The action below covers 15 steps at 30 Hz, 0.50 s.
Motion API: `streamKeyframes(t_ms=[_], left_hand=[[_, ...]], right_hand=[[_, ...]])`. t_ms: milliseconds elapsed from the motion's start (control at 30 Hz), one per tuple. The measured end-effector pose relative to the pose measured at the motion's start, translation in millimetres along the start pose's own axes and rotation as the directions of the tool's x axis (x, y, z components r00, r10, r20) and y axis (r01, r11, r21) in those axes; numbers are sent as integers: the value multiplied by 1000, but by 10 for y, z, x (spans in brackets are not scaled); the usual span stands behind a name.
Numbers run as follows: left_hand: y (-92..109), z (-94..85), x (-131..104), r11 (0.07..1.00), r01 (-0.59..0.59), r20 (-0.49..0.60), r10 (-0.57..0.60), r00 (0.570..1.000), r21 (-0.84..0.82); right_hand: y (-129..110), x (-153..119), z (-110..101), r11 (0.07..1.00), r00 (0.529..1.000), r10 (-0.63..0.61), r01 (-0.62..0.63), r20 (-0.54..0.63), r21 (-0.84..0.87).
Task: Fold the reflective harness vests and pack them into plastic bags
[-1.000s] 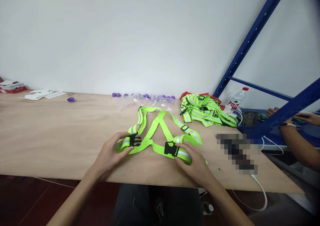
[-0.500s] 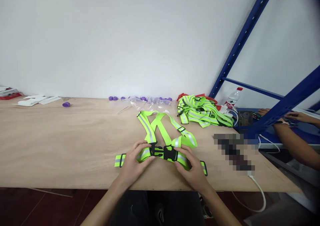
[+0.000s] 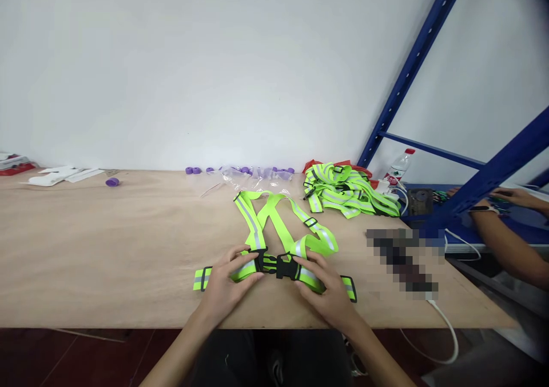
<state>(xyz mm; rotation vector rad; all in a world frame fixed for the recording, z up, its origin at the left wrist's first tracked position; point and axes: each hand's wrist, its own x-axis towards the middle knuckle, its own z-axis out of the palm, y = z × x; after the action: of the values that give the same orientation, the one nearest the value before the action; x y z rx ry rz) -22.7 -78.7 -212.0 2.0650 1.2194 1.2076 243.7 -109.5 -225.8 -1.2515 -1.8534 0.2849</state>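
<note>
A neon yellow-green reflective harness [image 3: 273,212] with silver stripes lies on the table before me. My left hand [image 3: 226,286] pinches the pronged half of its black side-release buckle [image 3: 259,260] between thumb and fingers. The socket half of the buckle [image 3: 288,267] is gripped by my right hand [image 3: 325,291]. Both halves face each other, the prong tips at the socket's mouth; whether they are inside I cannot tell. A strap end with a black slider [image 3: 206,278] sticks out left of my left hand, another slider [image 3: 353,289] right of my right hand.
A heap of similar harnesses [image 3: 349,192] lies at the back right, near a bottle [image 3: 400,167]. Purple rolls [image 3: 193,170] and clear plastic bags [image 3: 253,176] line the wall. A blue rack post [image 3: 412,67] stands right; beyond it a co-worker's forearm [image 3: 506,241] shows. A white cable [image 3: 450,330] hangs at right.
The two buckle halves have come closer together, the socket half moving left toward the prongs. Both hands have shifted slightly with them, and the view has moved a little.
</note>
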Motion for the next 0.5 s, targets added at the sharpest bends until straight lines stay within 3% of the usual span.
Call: streamKeyframes(t_ms=[500], left_hand=[[-26, -9, -26, 1000, -10, 22, 11, 1000, -28]], right_hand=[[1, -9, -8, 995, 994, 78, -82, 76, 48]])
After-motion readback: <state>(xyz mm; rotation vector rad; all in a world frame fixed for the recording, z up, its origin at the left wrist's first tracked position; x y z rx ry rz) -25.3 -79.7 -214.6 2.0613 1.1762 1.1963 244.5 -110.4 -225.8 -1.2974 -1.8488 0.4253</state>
